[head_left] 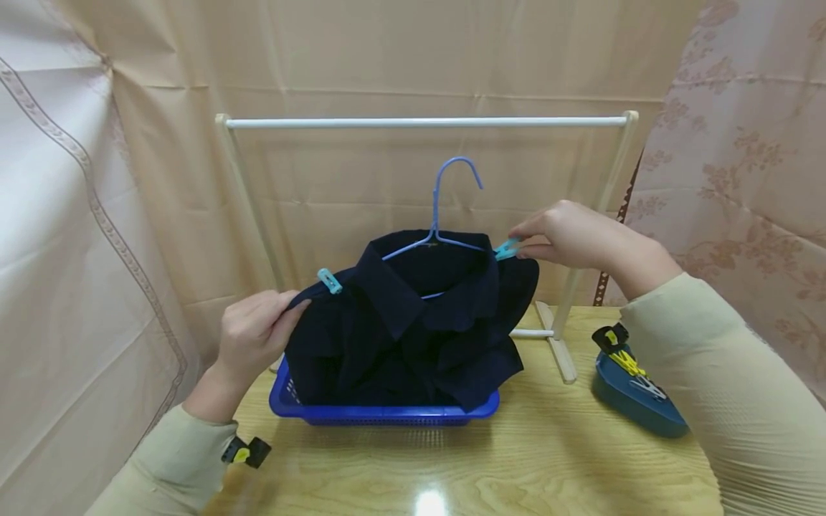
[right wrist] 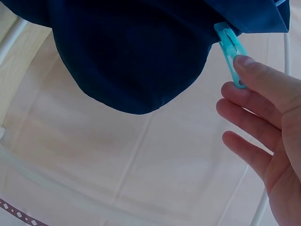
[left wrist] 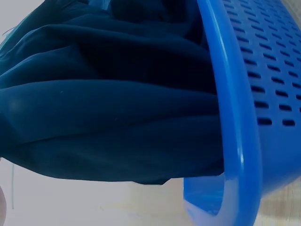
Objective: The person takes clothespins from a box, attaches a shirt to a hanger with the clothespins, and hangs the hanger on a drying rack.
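Note:
A dark navy collared shirt (head_left: 400, 344) hangs over a blue wire hanger (head_left: 437, 201), its lower part bunched in a blue basket (head_left: 387, 414). My left hand (head_left: 254, 333) pinches the shirt's shoulder at the left. Close by, a light-blue clothespin (head_left: 330, 281) is clipped on that shoulder. On the other side, my right hand (head_left: 568, 236) pinches a second light-blue clothespin (head_left: 506, 249) between thumb and index finger. In the right wrist view that clothespin's (right wrist: 230, 52) tip sits at the cloth beside the collar, the other fingers spread below.
Behind the basket stands a rack with a white horizontal bar (head_left: 426, 123) and cream legs (head_left: 560, 351). A teal container (head_left: 635, 401) with yellow and pale clothespins (head_left: 627, 362) lies at the right on the wooden table (head_left: 361, 473). Beige cloth (head_left: 387, 57) covers the back.

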Demonstrator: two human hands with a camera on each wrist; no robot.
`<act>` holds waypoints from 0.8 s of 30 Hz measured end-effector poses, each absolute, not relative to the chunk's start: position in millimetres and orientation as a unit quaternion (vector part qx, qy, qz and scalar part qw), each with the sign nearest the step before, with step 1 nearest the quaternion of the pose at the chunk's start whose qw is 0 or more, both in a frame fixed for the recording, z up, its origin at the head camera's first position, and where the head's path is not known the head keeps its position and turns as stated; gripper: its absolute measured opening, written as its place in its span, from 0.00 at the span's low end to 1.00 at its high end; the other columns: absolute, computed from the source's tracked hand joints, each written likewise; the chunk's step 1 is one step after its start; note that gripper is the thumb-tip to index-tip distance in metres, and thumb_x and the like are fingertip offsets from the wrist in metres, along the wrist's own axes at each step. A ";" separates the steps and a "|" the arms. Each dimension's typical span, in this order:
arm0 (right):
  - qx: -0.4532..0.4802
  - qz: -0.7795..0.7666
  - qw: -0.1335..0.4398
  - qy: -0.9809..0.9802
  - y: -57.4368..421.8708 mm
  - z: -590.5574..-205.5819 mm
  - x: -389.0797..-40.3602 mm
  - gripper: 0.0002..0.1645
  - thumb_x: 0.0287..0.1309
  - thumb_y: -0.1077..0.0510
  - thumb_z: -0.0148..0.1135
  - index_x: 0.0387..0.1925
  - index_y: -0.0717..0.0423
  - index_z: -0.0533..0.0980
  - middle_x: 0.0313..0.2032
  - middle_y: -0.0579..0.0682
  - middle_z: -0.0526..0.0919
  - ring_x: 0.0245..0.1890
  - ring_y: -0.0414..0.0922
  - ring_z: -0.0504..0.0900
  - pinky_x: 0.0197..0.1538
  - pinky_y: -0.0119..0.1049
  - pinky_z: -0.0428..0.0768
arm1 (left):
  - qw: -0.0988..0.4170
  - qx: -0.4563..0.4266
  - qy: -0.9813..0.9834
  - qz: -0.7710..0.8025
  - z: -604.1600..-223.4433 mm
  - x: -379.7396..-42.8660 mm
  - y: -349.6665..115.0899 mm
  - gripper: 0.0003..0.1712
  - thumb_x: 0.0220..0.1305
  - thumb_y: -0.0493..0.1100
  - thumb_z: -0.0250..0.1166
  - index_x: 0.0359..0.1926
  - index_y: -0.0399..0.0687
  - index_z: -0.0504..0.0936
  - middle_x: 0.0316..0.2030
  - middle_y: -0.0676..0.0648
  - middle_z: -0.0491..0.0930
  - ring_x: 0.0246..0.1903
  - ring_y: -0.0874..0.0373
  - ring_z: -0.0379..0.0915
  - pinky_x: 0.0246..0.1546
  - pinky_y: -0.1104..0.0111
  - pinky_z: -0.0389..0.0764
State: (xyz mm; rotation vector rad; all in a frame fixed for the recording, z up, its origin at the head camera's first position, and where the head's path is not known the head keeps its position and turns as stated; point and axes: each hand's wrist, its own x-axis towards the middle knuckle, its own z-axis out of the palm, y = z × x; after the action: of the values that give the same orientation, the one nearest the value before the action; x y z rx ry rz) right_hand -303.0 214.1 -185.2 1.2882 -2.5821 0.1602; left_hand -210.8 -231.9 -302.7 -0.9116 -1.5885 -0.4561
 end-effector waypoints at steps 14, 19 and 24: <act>0.458 0.089 0.140 -0.874 217.4 -183.8 -298.1 0.13 0.62 0.61 0.72 0.48 0.60 0.84 0.44 0.51 0.87 0.43 0.48 0.87 0.45 0.48 0.86 | 0.508 -0.377 -0.760 -0.150 -299.9 -216.3 -248.2 0.23 0.77 0.53 0.58 0.37 0.37 0.86 0.28 0.44 0.85 0.21 0.53 0.81 0.21 0.58 0.82; 0.462 0.087 0.144 -0.871 216.8 -183.2 -296.2 0.13 0.62 0.61 0.72 0.47 0.59 0.84 0.43 0.50 0.87 0.42 0.47 0.86 0.45 0.48 0.85 | 0.482 -0.368 -0.784 -0.134 -296.3 -214.9 -249.5 0.24 0.76 0.57 0.58 0.45 0.39 0.84 0.23 0.49 0.82 0.13 0.62 0.68 0.13 0.66 0.72; 0.462 0.087 0.145 -0.871 217.6 -182.6 -295.3 0.13 0.61 0.61 0.72 0.48 0.60 0.84 0.44 0.51 0.87 0.43 0.48 0.87 0.46 0.50 0.85 | 0.475 -0.382 -0.785 -0.110 -291.8 -213.4 -249.0 0.21 0.77 0.54 0.57 0.43 0.40 0.85 0.28 0.46 0.86 0.14 0.59 0.73 0.15 0.63 0.76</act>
State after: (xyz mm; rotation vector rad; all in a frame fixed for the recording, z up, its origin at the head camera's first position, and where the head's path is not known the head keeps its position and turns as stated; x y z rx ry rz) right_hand -295.3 217.6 -182.6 1.3310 -2.5077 0.2517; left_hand -213.4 -249.0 -291.8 -0.9338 -1.9201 -0.2685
